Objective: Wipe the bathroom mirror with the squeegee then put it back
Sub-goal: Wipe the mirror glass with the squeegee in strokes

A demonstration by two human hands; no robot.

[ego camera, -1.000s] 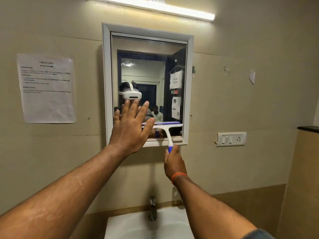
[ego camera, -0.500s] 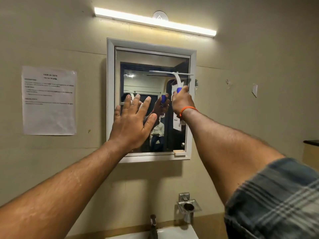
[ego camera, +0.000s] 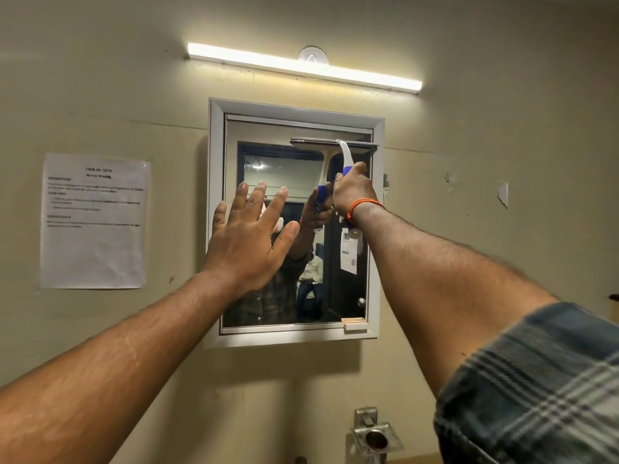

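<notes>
A white-framed mirror (ego camera: pixel 214 216) hangs on the beige tiled wall. My right hand (ego camera: pixel 353 192) grips the blue-and-white handle of the squeegee (ego camera: pixel 345 154), whose blade lies flat across the top right of the glass. Spread open, my left hand (ego camera: pixel 249 236) rests against the left half of the mirror, fingers up. The reflection shows both hands and the squeegee handle.
A tube light (ego camera: pixel 301 67) glows above the mirror. A printed paper sheet (ego camera: pixel 93 221) is taped to the wall on the left. A metal holder (ego camera: pixel 376 437) and a tap top (ego camera: pixel 299 460) sit below the mirror. A small block (ego camera: pixel 353 323) lies on the lower right frame.
The squeegee rose from the bottom of the mirror to its top right with my right hand. The view tilted upward, and the basin dropped out of sight. My left hand stayed on the glass.
</notes>
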